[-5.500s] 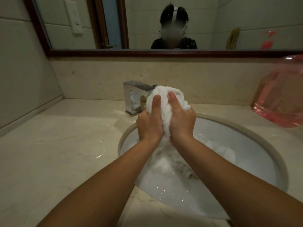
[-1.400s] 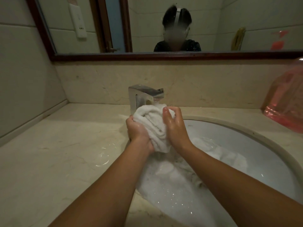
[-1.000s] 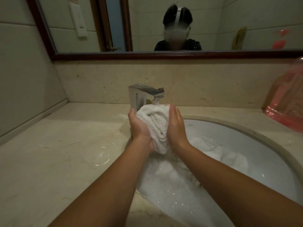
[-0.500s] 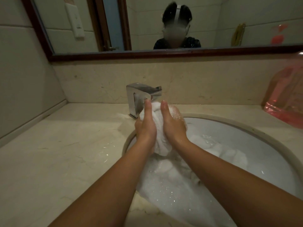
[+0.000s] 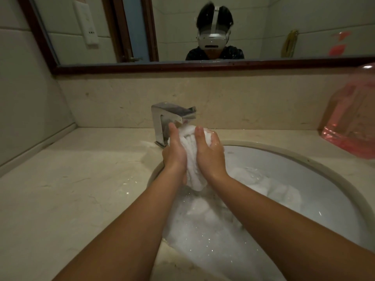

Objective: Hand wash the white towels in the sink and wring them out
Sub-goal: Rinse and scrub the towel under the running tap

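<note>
Both hands up over the back-left rim of the sink, toward the back edge of the worktop. Towel bunched into a tight vertical roll, clamped btwn the two palms. Left hand and right hand each pressed to a side of it, thumbs up along the near face, fingers curled round the far side. Lower end of the roll hangs just above the suds. Other towels lie soaking toward the right side of the basin. Judged step: squeezing/wringing, w/ more towels to do. Risks: roll sits just below the faucet spout, so a harder twist or lift could knock knuckles on it. Towel looks soapy, so grip may slip and drop it w/ a splash. Squeeze is near the rim, not mid-basin, so runoff could land on the worktop, which already shows wet patches there. Pink bottle near the back-right corner is well apart, low risk.
</note>
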A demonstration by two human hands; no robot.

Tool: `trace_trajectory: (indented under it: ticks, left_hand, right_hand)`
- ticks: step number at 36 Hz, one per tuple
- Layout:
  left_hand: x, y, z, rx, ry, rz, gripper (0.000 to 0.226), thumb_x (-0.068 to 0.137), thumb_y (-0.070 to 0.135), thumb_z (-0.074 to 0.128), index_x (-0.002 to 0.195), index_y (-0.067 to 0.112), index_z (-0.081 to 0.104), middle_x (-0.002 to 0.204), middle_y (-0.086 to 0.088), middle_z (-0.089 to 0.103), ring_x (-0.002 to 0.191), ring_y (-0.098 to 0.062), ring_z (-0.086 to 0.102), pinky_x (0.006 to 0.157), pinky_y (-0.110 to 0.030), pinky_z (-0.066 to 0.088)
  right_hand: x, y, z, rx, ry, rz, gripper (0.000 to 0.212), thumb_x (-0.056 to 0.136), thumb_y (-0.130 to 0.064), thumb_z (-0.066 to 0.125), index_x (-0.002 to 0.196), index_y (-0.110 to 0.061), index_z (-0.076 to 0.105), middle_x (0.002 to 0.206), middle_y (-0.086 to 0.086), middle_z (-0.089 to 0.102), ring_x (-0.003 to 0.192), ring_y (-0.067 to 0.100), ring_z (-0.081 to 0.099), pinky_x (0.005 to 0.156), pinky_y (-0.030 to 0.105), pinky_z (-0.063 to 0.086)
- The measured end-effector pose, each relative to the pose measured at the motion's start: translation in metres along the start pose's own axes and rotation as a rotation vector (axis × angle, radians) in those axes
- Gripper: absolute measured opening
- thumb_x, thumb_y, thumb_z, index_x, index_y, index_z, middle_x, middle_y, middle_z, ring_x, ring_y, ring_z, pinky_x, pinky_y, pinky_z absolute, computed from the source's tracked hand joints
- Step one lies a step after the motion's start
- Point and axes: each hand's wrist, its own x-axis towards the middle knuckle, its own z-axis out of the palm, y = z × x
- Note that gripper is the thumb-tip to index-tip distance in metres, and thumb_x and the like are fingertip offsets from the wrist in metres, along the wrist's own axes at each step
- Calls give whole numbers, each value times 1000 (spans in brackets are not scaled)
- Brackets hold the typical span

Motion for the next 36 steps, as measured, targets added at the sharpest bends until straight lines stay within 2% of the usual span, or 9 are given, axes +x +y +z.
trace_trajectory:
  ticks: [2,6,10,19,21,24,29,32,36]
  left_hand:
    - [-1,1,0,7,-25,5,93,75,100,42,102,16,73,106,-11,78,99,-33,75,97,-46,60]
    - [21,-11,-1,-5,-98,39,125,43,108,43,120,16,77,108,-9,81,103,-31,77,101,-47,59]
    - [33,-17,-2,34,-177,24,131,39,110,47,127,16,75,114,-10,80,107,-33,76,104,-49,57]
    - [3,3,-1,33,-105,-75,76,101,77,33,111,13,72,108,-15,78,101,-35,75,97,-45,60]
    - [1,5,-2,16,-104,-108,72,102,77,32,104,16,69,109,-16,76,104,-36,72,100,-46,57]
    - [5,5,-6,-51,-89,-141,84,94,85,33,120,14,69,112,-17,77,107,-38,71,106,-50,54]
    - [15,-1,-7,-47,-71,-77,95,75,93,38,125,20,74,106,-8,81,102,-35,76,100,-47,58]
    - [8,2,-7,-19,-4,25,85,85,88,41,123,19,73,109,-5,79,102,-31,74,99,-47,58]
    - [4,4,-7,65,28,68,82,92,86,37,121,19,72,111,-5,77,102,-29,72,98,-46,58]
  right_hand:
    - [4,0,-2,14,-3,50,62,98,-78,45,132,-30,64,129,1,71,121,23,66,107,49,54]
    - [10,-3,-5,44,0,246,88,99,-81,39,165,-23,34,166,4,44,150,30,46,123,52,39]
    - [15,0,-7,19,-7,295,90,93,-87,28,157,-27,46,155,5,57,139,32,57,116,55,47]
    - [6,-4,-11,-56,-84,207,66,104,-73,34,158,-35,34,157,10,45,134,32,54,111,45,45]
    - [2,-7,-11,-100,-94,132,64,107,-66,36,164,-38,26,166,9,29,142,33,45,106,40,38]
    - [-2,-10,-11,-135,-118,23,63,110,-60,37,166,-39,18,167,9,24,139,28,46,100,35,37]
    - [3,-2,-9,-146,-130,-26,42,110,-59,34,148,-41,40,151,6,47,130,18,50,109,42,44]
    - [5,-2,-6,-121,-124,11,31,106,-65,29,127,-48,44,134,-3,60,131,24,54,111,52,47]
    - [3,-4,-5,-88,-143,20,28,111,-60,27,128,-46,43,133,-6,57,130,22,54,113,51,46]
